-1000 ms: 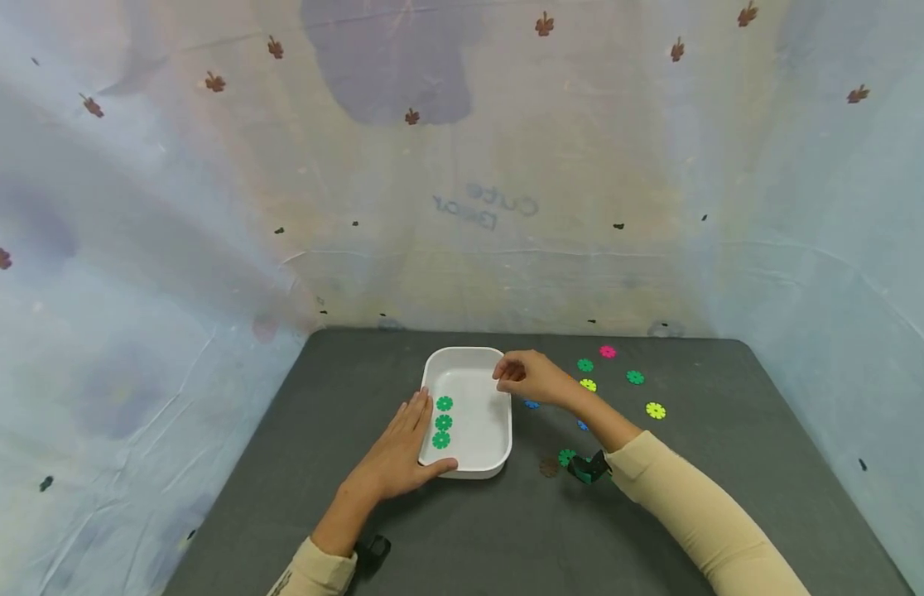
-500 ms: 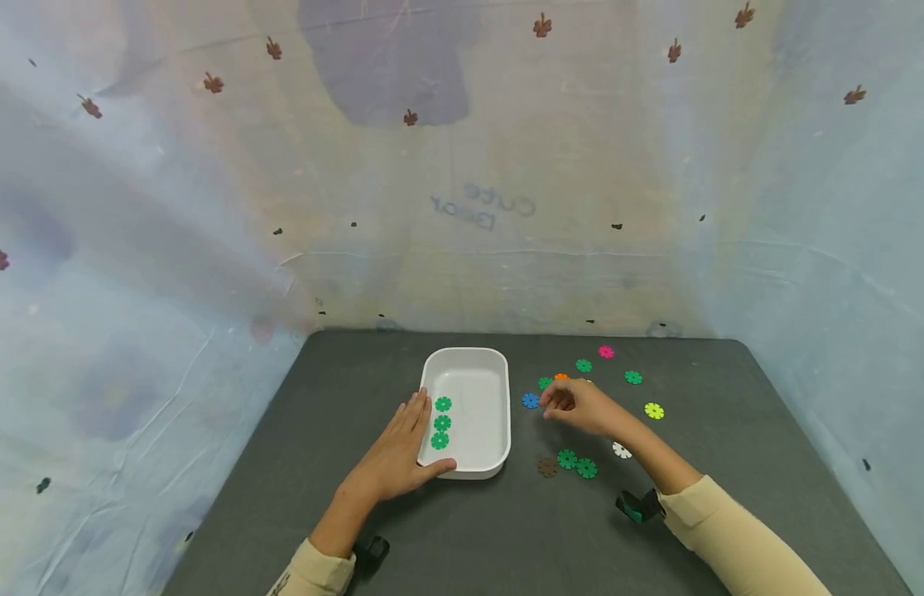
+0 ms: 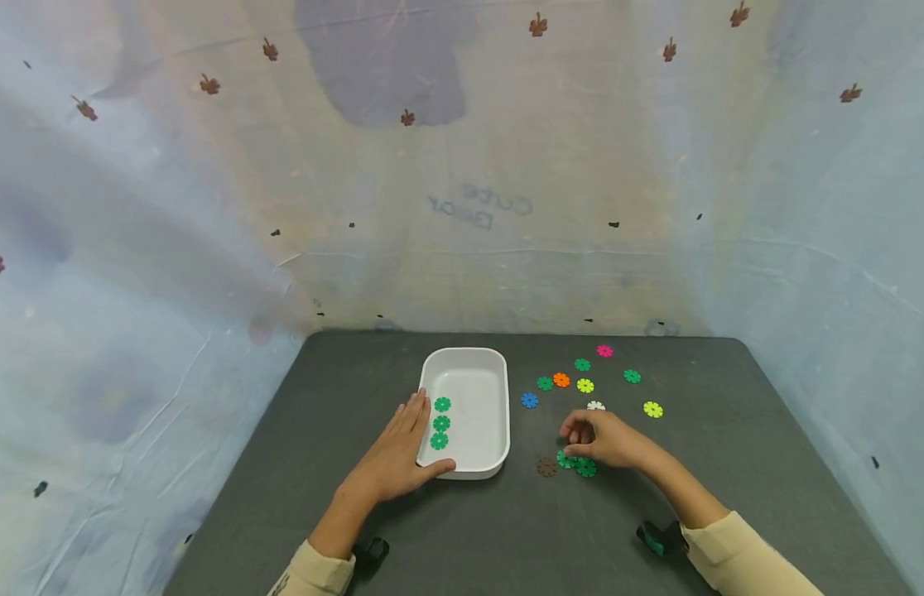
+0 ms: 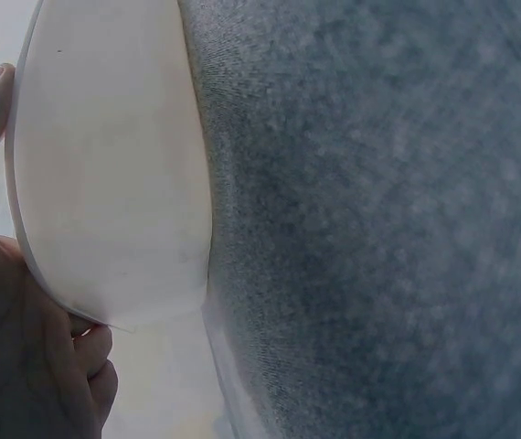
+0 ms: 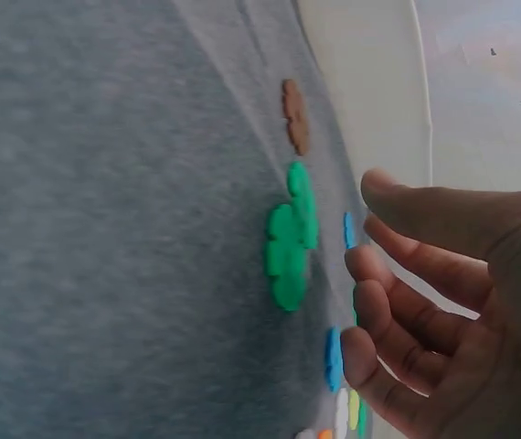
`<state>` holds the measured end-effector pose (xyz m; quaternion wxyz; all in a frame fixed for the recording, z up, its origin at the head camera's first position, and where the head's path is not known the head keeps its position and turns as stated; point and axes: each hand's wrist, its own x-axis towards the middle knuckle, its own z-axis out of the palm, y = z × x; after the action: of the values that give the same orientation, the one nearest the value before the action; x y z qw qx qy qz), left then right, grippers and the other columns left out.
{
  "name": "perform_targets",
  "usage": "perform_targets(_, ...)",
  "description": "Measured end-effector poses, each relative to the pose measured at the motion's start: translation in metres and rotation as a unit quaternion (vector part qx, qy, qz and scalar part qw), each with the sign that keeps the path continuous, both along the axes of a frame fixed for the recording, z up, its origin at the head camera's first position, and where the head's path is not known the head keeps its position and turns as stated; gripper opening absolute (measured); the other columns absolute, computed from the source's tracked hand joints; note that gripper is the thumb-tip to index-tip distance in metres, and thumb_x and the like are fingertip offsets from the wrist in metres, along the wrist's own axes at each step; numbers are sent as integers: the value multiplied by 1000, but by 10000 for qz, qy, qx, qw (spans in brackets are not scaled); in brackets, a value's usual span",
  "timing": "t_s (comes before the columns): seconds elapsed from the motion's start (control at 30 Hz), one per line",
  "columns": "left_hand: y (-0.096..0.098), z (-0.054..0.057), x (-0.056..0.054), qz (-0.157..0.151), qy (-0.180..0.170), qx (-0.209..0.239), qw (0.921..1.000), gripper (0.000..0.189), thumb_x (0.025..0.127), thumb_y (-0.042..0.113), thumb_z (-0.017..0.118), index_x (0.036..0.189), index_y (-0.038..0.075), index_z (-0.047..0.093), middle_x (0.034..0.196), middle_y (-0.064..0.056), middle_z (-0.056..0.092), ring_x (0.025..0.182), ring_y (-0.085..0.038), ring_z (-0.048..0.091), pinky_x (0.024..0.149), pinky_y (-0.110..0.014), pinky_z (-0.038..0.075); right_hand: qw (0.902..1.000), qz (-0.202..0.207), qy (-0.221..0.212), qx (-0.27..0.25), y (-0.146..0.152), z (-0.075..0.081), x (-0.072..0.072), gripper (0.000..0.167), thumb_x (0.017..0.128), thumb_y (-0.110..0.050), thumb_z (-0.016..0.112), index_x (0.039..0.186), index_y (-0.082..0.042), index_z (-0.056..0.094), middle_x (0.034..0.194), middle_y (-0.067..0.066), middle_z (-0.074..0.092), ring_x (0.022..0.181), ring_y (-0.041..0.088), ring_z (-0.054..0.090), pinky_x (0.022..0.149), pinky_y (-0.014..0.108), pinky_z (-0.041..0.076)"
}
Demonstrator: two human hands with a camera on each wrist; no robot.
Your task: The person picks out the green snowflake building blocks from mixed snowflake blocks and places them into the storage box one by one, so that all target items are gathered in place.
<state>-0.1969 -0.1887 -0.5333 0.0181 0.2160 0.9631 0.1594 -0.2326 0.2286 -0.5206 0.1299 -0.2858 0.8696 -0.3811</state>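
A white tray (image 3: 499, 414) stands on the grey table. Inside, along its left side, several green flower-shaped discs lie in a column; the middle one (image 3: 441, 423) is plainly seen. My left hand (image 3: 398, 451) rests against the tray's left side, fingers straight, thumb along the near rim; the left wrist view shows it at the tray wall (image 4: 114, 174). Over the table right of the tray, my right hand (image 3: 607, 439) hovers with loosely bent fingers and nothing in them. Close under its fingertips are two green discs, one (image 5: 286, 261) overlapping the other, beside a brown disc (image 3: 547, 467).
More flower-shaped discs lie scattered beyond the right hand: a blue one (image 3: 530, 401), an orange one (image 3: 561, 380), a pink one (image 3: 605, 351), a yellow one (image 3: 653, 410) and several others. A printed sheet (image 3: 462, 273) hangs around the table's back and sides.
My right hand has moved from above the tray's right rim rightward and nearer, to the green discs beside the brown one. The left hand stays against the tray.
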Motion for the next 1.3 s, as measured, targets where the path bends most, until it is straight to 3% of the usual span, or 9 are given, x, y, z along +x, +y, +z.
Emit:
perform_targets(0.43,1,3,3,-27,128,156,9998,122,94,78,63,170,-5,15,180,-18,8,167,-30,11,134,-52,18,9993,-160,-115,314,-1,-12,12,29,90,-14,89,106,-6,66,95,4,59,85,20,54,71,27,48)
perform_targets(0.7,2,4,4,17,2,132,9999,122,95,79,61,171,-2,11,180,-15,3,167,-28,7,135,-50,14,9998,7,-186,11,-3,-8,12,23,94,-2,82,102,-3,60,90,6,61,79,16,58,67,27,52)
perform_targets(1.0,1,5,3,50,-194,37,9998,123,95,81,58,171,3,3,180,-10,-6,167,-23,-2,135,-46,8,9999,-116,58,3,-11,6,-3,9,100,0,74,106,-2,68,92,3,68,84,16,66,72,27,57)
perform_targets(1.3,1,3,3,-27,24,95,9999,121,96,78,60,171,-1,8,180,-16,1,167,-28,4,135,-52,13,9985,-189,380,-340,-32,24,-28,10,100,-4,75,110,-3,71,98,4,70,90,20,68,79,31,60)
